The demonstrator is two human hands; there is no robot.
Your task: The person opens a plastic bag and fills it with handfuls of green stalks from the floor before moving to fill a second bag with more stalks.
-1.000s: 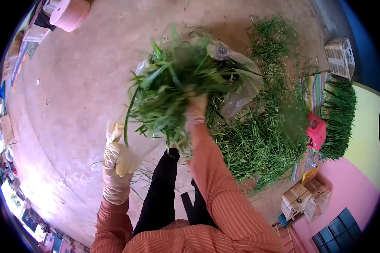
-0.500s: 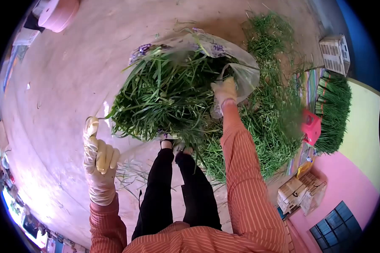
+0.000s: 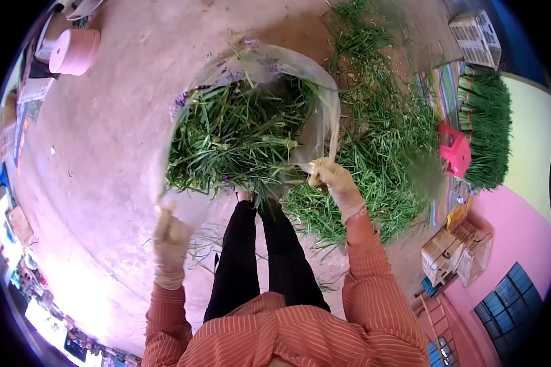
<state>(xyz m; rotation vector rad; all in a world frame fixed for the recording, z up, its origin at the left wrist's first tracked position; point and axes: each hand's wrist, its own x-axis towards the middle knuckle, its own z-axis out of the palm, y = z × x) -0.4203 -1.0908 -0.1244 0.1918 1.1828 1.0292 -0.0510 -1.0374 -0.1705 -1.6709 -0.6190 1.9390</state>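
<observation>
Head view: I see the clear plastic bag (image 3: 328, 101) gaping before the person's legs (image 3: 234, 260), full of greens (image 3: 239, 131). The right hand (image 3: 338, 186) is closed on its twisted rim (image 3: 333, 142); the left hand (image 3: 171, 241), blurred, seems to pinch the opposite edge. Bag is probably slippery, easily torn; gathered rim should hold better.
</observation>
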